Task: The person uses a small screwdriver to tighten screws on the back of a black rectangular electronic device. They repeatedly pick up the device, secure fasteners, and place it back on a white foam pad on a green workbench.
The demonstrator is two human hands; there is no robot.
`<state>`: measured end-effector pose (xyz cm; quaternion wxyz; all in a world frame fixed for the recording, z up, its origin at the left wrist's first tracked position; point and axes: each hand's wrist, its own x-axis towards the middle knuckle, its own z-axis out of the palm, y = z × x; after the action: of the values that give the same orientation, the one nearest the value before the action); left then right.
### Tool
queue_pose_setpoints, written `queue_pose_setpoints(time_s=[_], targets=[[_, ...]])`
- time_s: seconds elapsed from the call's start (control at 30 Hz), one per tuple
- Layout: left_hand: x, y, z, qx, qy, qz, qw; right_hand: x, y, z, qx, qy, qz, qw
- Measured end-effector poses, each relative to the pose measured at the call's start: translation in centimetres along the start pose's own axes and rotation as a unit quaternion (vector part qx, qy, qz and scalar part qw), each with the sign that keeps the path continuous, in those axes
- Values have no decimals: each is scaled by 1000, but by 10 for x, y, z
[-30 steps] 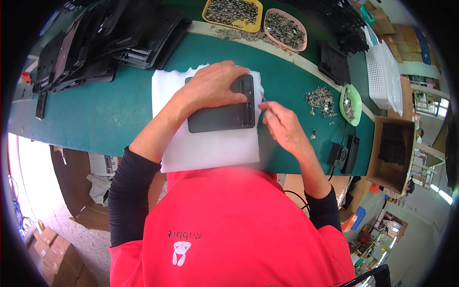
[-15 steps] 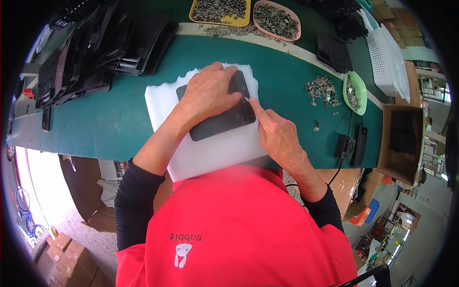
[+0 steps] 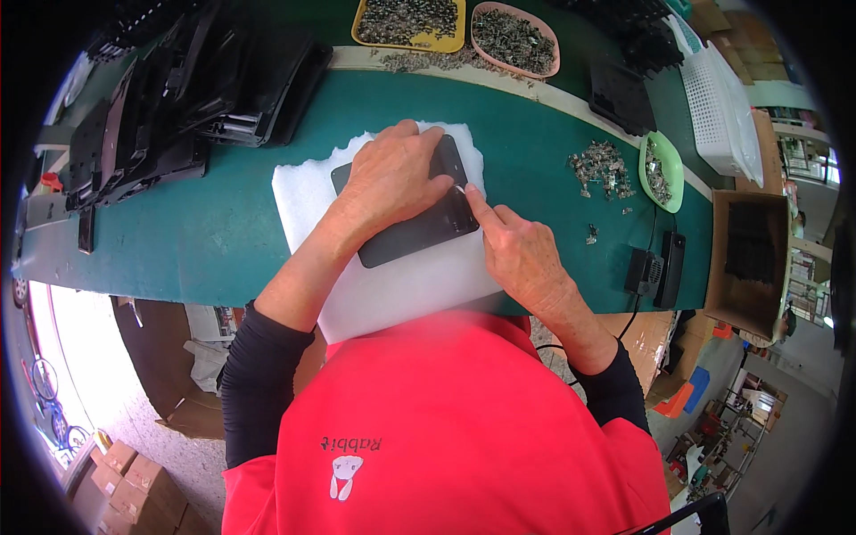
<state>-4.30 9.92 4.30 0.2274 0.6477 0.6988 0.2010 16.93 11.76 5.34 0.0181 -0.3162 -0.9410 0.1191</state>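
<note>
A flat black panel with rounded corners (image 3: 413,239) lies on a sheet of white foam (image 3: 392,299) in front of me. Across its far part rests my left hand (image 3: 397,174), fingers bent over the panel and thumb reaching toward its right side, holding it down. At the panel's right edge is my right hand (image 3: 526,254), index finger pointing forward and the other fingers folded in. A tiny pale bit (image 3: 460,188) shows by that fingertip, between the left thumb and the right index finger. Whether the right fingers pinch anything is hidden.
Small metal clips fill a yellow tray (image 3: 361,25), a pink tray (image 3: 556,62) and a green bowl (image 3: 679,174). Loose clips (image 3: 602,169) lie on the green table (image 3: 241,241). Black casings (image 3: 169,116) pile up at left. A black adapter (image 3: 642,273) and cardboard box (image 3: 720,285) stand right.
The panel and foam have shifted very slightly toward me and to the right, with my left hand on them. My right hand keeps nearly the same place at the panel's edge.
</note>
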Motion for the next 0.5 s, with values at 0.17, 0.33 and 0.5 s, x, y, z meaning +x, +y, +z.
queue_pose_setpoints(time_s=[0.17, 0.33, 0.5], targets=[[1, -4, 1, 0, 3, 19, 1000, 5, -9, -5, -10, -37, 25, 999], [1, -6, 7, -6, 20, 26, 999, 18, -21, -20, -9, -84, 51, 995], [0, -6, 12, -17, 48, 44, 998, 29, -29, -39, -7, -114, 41, 993]])
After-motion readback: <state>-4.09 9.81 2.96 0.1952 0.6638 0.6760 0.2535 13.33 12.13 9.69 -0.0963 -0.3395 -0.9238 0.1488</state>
